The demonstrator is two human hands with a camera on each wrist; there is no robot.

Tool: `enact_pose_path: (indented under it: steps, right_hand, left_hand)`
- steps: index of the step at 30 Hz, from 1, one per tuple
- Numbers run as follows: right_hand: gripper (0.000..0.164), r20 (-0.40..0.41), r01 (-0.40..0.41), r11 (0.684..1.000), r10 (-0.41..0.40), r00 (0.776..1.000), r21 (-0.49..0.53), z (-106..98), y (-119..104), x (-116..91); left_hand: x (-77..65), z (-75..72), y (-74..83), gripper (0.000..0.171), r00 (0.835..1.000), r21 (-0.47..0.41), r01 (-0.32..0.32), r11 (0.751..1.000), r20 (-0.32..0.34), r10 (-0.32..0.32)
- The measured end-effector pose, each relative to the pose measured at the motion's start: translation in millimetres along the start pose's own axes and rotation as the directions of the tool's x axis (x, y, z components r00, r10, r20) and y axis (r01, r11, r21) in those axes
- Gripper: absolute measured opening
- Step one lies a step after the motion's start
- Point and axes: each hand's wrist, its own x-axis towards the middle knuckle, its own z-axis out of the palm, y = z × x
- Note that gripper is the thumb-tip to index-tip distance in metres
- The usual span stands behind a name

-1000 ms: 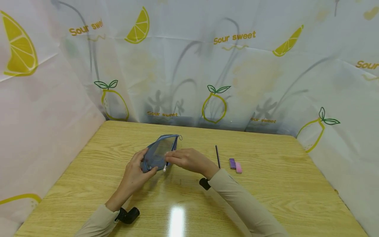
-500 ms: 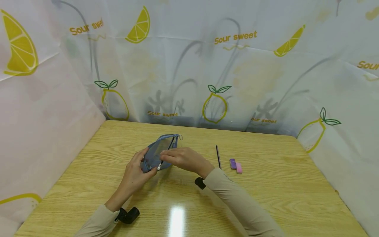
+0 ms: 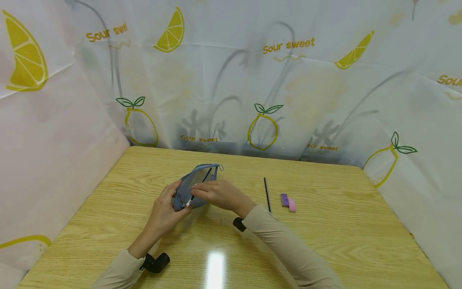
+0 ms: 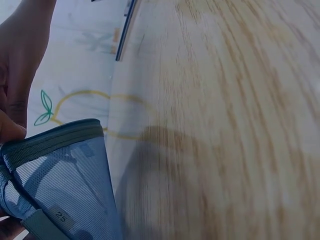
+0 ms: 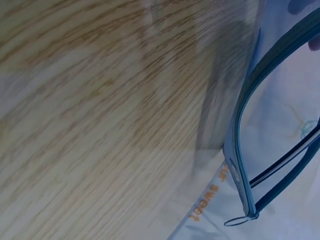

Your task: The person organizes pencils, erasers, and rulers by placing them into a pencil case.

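Note:
A blue mesh zip pouch is unzipped, its mouth spread wide. My left hand grips its near left end, thumb at the near corner. Between the fingertips of my right hand is a dark pencil with a white end, slanting across the pouch mouth. Its far part lies within the opening, and the white end sits by my left thumb. The right wrist view shows the pencil running inside the zipper edge. A small "25" label shows on the pouch mesh in the left wrist view.
Right of the pouch, a second dark pencil lies on the wooden table. Beside it are a purple block and a pink block, touching. A lemon-print sheet hangs behind the table.
My right hand has moved left with the pencil, bringing its white end from beside the pouch to my left thumb. The left hand and pouch have stayed in place.

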Motion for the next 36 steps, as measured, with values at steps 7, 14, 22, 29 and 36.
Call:
enact_pose_path:
  steps: [7,14,22,29,36]
  right_hand:
    - [0.025,0.03,-0.014,0.999,0.013,0.999,0.033,5.0,-0.4,6.9]
    - [0.022,0.033,-0.015,0.998,0.013,0.999,0.053,8.3,0.4,11.2]
    - [0.019,0.054,-0.023,1.0,0.022,0.998,0.017,10.8,-0.3,13.2]
    - [0.016,0.099,-0.014,1.0,0.015,0.995,-0.009,12.6,-2.1,16.1]
    - [0.011,0.136,-0.014,1.0,0.014,0.991,-0.008,15.7,-4.6,20.4]
  left_hand:
    - [-0.5,0.0,0.1,0.075,1.0,0.005,-0.012,1.0,-0.005,0.012]
    - [-0.8,-0.3,0.1,0.073,1.0,0.017,-0.016,1.0,-0.008,0.016]
    - [-0.5,0.2,1.6,0.073,1.0,0.018,-0.016,1.0,-0.004,0.016]
    - [0.0,0.2,3.0,0.073,1.0,0.016,-0.011,1.0,0.003,0.011]
    - [-0.1,0.2,2.6,0.073,1.0,0.012,-0.013,1.0,-0.001,0.013]
